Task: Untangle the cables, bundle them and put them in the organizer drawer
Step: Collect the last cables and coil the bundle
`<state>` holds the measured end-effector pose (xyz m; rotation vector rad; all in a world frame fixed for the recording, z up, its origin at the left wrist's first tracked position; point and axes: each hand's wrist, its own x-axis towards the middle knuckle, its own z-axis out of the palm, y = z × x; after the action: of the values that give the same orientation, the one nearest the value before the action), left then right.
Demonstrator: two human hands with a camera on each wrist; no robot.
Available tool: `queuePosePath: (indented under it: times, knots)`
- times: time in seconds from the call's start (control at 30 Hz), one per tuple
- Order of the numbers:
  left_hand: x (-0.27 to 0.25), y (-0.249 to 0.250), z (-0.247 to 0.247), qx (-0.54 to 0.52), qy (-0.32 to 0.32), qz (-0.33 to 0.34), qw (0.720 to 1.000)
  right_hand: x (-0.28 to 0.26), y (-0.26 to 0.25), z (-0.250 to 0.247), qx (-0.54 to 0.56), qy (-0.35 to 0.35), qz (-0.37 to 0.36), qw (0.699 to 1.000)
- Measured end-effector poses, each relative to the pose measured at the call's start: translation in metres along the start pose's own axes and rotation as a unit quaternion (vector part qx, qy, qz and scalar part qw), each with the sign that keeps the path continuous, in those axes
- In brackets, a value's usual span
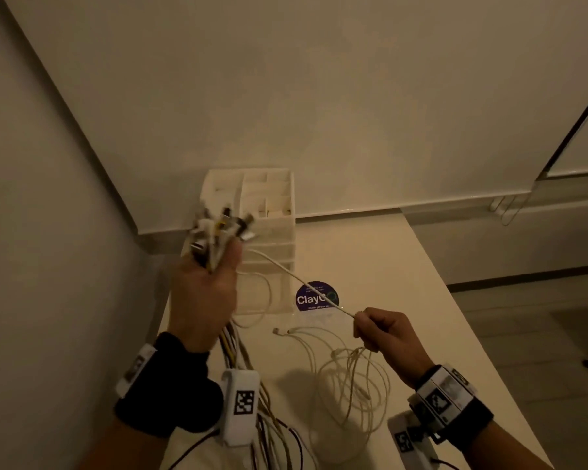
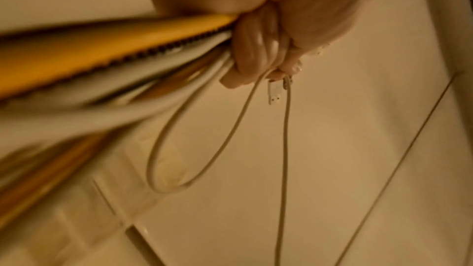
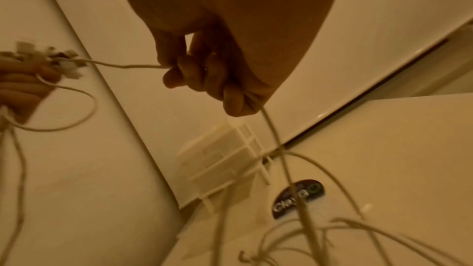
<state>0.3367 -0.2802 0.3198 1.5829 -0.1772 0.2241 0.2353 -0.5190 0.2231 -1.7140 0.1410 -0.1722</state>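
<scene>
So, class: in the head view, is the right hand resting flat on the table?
No: the right hand is raised above the table, its fingers curled round a thin white cable.

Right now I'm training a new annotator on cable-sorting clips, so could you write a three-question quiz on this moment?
1. True or false: the left hand grips a bunch of cables with their plug ends sticking up above the fist.
2. What does the right hand pinch? A) the round sticker B) a thin white cable C) an organizer drawer
3. Fill in: the white organizer stands on the table against the ____.

Key
1. True.
2. B: the thin white cable runs taut from the left hand's bunch to the right hand, passing over the round sticker.
3. Wall.
</scene>
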Motion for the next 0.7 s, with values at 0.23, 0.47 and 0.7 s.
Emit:
queuePosePath:
  times: [0.23, 0.47, 0.7]
  knots:
    - [0.005, 0.005, -0.014, 0.139, 0.074, 0.047, 0.986, 0.007, 0.012, -0.002, -0.038, 0.076, 0.042, 0.995]
    - [-0.017, 0.018, 0.016, 0.057, -0.036, 0.053, 0.996, 0.022, -0.031, 0.012, -0.034, 0.067, -0.007, 0.997]
    - [-0.037, 0.003, 0.06, 0.07, -0.188, -0.002, 0.98, 0.033, -0.08, 0.027, 0.082, 0.007, -0.081, 0.993]
